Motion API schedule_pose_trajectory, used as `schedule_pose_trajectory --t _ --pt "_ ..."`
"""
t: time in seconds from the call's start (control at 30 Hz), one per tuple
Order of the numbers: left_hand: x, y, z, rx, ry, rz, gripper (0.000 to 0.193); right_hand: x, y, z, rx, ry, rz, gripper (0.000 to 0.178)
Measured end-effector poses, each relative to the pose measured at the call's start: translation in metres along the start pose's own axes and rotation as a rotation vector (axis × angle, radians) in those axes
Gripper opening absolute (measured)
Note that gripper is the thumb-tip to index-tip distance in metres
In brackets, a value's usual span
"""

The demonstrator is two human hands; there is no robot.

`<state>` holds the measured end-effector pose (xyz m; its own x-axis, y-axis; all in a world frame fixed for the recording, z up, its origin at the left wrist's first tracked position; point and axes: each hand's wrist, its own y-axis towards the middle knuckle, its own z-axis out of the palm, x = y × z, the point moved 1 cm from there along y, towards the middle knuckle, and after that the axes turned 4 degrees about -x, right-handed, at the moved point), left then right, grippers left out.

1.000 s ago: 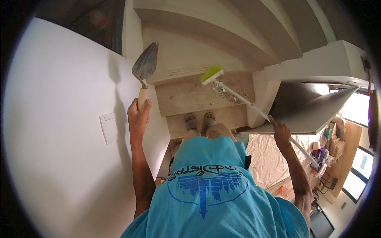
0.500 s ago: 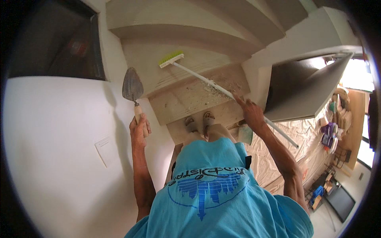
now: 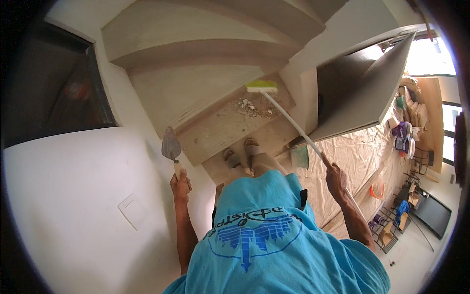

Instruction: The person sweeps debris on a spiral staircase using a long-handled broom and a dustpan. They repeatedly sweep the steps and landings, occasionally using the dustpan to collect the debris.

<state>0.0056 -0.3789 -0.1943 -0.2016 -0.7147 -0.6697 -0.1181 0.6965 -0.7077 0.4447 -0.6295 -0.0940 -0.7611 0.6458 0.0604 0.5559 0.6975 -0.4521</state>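
Note:
In my left hand [image 3: 181, 186], closed round its wooden handle, a pointed trowel [image 3: 171, 145] is held upright beside the white wall. My right hand [image 3: 336, 180] grips the white pole of a long-handled brush [image 3: 286, 114]. The brush head, with yellow-green and white bristles, is over the stair step just beyond a small heap of pale debris [image 3: 250, 106]. Loose chips and dust are scattered on that step [image 3: 205, 133]. My sandalled feet stand on the step below it.
Curved stairs [image 3: 196, 59] rise ahead. A dark panel [image 3: 362, 93] juts out at the right. Below it, a wrinkled sheet [image 3: 338, 152] covers the floor, with a green bucket [image 3: 299, 157] and an orange bucket [image 3: 376, 190]. The white wall [image 3: 73, 196] is close on my left.
The brush head has moved right, from the upper step to just beyond the debris. My right hand has shifted down and right with the pole. The trowel has lowered slightly in my left hand.

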Motion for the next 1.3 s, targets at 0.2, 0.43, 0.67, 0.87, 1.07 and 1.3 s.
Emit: schedule_pose_trajectory --t 0.2,0.43,0.67,0.87,1.07,1.3 --pt "-0.019 -0.01 0.001 0.096 0.103 0.086 0.027 0.058 0.071 -0.013 -0.206 0.071 -0.159 0.067" --pt "-0.009 -0.004 -0.009 0.021 0.209 0.013 0.028 0.017 0.025 0.035 0.012 0.2 0.046 0.066" --pt "0.022 0.011 -0.017 0.021 0.106 -0.07 0.028 0.023 0.0 0.021 -0.072 0.211 0.048 0.066" --pt "-0.001 -0.006 -0.002 0.038 0.237 -0.041 0.026 0.029 0.084 0.007 -0.229 0.046 -0.004 0.064" --pt "0.001 -0.004 -0.011 0.024 0.244 0.011 0.027 -0.012 0.071 0.042 -0.233 0.114 0.111 0.062" --pt "0.017 -0.007 -0.011 0.025 0.191 -0.051 0.027 0.0 0.051 0.054 -0.231 0.166 0.127 0.068"
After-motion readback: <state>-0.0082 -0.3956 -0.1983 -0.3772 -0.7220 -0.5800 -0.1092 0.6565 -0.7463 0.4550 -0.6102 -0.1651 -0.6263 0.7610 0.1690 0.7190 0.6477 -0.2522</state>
